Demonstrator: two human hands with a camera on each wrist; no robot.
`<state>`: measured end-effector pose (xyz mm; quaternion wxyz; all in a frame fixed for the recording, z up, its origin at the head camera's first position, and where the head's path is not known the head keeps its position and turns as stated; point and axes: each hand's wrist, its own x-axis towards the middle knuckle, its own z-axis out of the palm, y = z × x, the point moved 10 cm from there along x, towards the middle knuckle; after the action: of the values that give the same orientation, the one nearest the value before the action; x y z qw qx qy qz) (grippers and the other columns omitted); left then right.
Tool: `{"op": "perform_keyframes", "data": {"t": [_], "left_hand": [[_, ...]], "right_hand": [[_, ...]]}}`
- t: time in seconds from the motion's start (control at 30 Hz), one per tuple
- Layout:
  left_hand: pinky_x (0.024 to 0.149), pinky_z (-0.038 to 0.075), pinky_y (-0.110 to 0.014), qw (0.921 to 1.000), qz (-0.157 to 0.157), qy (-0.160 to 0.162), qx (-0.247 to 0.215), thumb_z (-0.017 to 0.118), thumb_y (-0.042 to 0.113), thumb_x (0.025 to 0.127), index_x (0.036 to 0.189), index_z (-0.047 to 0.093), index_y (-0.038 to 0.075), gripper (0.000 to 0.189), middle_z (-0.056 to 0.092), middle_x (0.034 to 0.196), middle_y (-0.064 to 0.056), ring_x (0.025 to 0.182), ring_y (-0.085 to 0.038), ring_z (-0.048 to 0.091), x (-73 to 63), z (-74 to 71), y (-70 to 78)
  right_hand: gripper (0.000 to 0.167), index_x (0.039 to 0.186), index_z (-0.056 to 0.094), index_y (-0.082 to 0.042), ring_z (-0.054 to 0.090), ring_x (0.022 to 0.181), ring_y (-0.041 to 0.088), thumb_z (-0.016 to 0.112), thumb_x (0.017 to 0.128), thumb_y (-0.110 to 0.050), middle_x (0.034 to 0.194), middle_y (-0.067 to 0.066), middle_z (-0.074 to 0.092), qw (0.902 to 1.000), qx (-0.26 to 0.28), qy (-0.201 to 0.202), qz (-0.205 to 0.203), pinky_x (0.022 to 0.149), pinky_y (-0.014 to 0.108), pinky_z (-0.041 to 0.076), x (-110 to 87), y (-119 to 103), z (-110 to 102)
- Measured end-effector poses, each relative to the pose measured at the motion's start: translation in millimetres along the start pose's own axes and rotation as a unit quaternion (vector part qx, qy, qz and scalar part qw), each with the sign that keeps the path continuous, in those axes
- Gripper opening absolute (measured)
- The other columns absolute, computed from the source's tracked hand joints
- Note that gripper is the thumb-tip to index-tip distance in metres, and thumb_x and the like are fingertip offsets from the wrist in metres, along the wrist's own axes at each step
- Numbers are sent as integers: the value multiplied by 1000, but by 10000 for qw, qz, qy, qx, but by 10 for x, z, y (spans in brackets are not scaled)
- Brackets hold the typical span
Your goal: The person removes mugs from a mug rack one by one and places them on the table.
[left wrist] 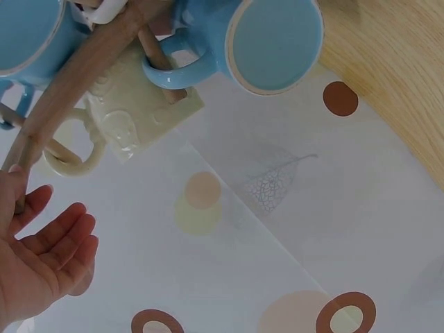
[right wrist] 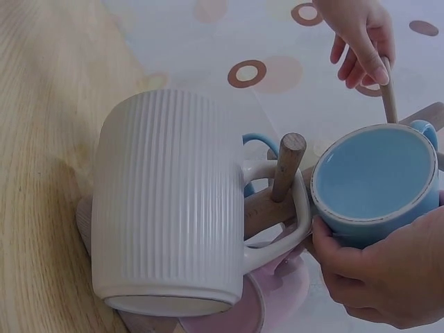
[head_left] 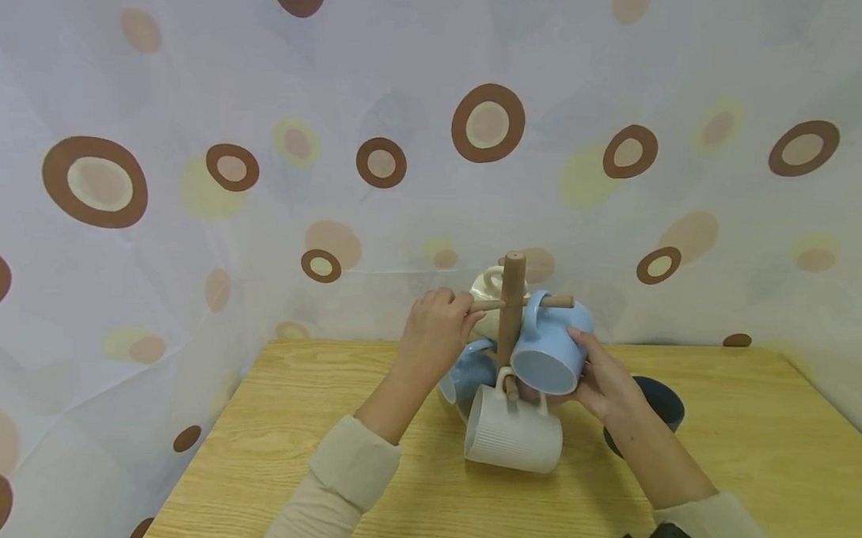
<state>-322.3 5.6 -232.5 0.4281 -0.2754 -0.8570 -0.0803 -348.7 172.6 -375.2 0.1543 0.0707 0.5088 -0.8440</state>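
Pale sleeves [head_left: 356,464] nearest head cam; past them, wooden rack [head_left: 509,335] on table [head_left: 311,439]. Key rel.: lt-blue mug [head_left: 557,330] is R of rack's post, betw. post and R hand [head_left: 607,386], handle looped round R peg [head_left: 561,301]; long axis tilted, one round end angled down twd cam. R hand is nearer, gripping mug's side; L hand [head_left: 436,332], on rack's other side, pinches tip of L peg [head_left: 488,305]. Mug looks plain, glossy. Ribbed white mug [head_left: 518,438] hangs low at rack's front, 2nd blue mug [head_left: 470,377] low L of post, dark cup [head_left: 665,404] on table R of rack. L-wrist view: peg clearly thru lt-blue mug's handle; cream mug [left wrist: 132,104] at rack's back; L hand's other fingers loosely bent, off peg. R-wrist view: ribbed white mug biggest, pink mug [right wrist: 291,286] low on rack behind it; R hand's fingers curl on lt-blue mug's wall; brownish edge on its round face, can't tell if mouth or base.
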Motion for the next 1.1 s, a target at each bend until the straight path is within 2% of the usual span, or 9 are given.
{"op": "perform_keyframes", "data": {"t": [0.13, 0.33, 0.4, 0.5, 0.6, 0.73, 0.8, 0.97, 1.1], "left_hand": [[57, 47, -27, 10000, 40, 55, 32, 63, 30, 86, 80, 59, 9, 22, 58, 69, -4, 62, -18, 56, 6, -6, 17], [57, 47, -28, 10000, -21, 58, -73, 63, 30, 86, 79, 58, 9, 22, 58, 69, -4, 62, -18, 56, 2, -3, 9], [57, 47, -28, 9999, -47, 70, -94, 63, 30, 86, 79, 58, 9, 23, 58, 69, -4, 62, -18, 56, 3, -2, 6], [58, 47, -28, 9998, -98, 77, -144, 63, 31, 85, 78, 57, 10, 23, 59, 70, -4, 63, -18, 57, 6, 7, -2], [57, 48, -28, 9995, -191, 29, -236, 63, 31, 86, 78, 58, 10, 23, 60, 71, -4, 64, -18, 58, 8, 21, -16], [57, 48, -28, 9979, -424, -243, -436, 60, 31, 88, 82, 58, 10, 22, 61, 73, -5, 66, -19, 58, -5, 70, -47], [58, 48, -28, 9962, -557, -413, -534, 58, 31, 90, 85, 58, 10, 22, 61, 74, -4, 67, -18, 58, -17, 103, -63], [61, 49, -30, 9891, -949, -739, -843, 54, 31, 92, 92, 60, 10, 22, 63, 80, -5, 71, -19, 59, -46, 184, -100], [65, 52, -31, 9786, -1348, -1024, -1173, 52, 32, 94, 104, 60, 10, 25, 65, 90, -6, 80, -20, 62, -84, 264, -137]], "right_hand": [[88, 145, -22, -19, 9, 139, 24, 43, 93, -45, 154, 11, -7, 10000, -4, -40, -34, 115, 49, 12, -18, -12, -20], [88, 145, -23, -16, 19, 133, 23, 42, 93, -46, 146, 10, 10, 9996, -227, -139, -135, 115, 47, 15, -25, -67, -67], [88, 145, -23, -16, 23, 130, 21, 42, 92, -47, 141, 7, 17, 9994, -268, -122, -160, 112, 44, 23, -31, -91, -98], [88, 145, -23, -17, 27, 126, 18, 42, 92, -47, 134, 3, 23, 9995, -256, -64, -188, 98, 37, 39, -40, -116, -152], [88, 145, -22, -17, 29, 125, 17, 43, 92, -46, 131, 2, 25, 9994, -282, 35, -215, 87, 31, 44, -46, -123, -205], [87, 145, -22, -18, 28, 126, 16, 42, 92, -46, 134, 1, 24, 9989, -368, 55, -287, 99, 36, 36, -65, -126, -240], [86, 145, -23, -18, 28, 125, 16, 40, 93, -47, 134, -1, 23, 9984, -432, -8, -363, 100, 35, 35, -82, -138, -243], [84, 145, -23, -17, 32, 119, 13, 39, 94, -45, 129, -5, 26, 9970, -527, -120, -547, 85, 26, 44, -134, -171, -265], [84, 145, -22, -17, 33, 117, 12, 39, 94, -45, 127, -6, 27, 9967, -569, -41, -575, 83, 24, 45, -172, -164, -317]]}}
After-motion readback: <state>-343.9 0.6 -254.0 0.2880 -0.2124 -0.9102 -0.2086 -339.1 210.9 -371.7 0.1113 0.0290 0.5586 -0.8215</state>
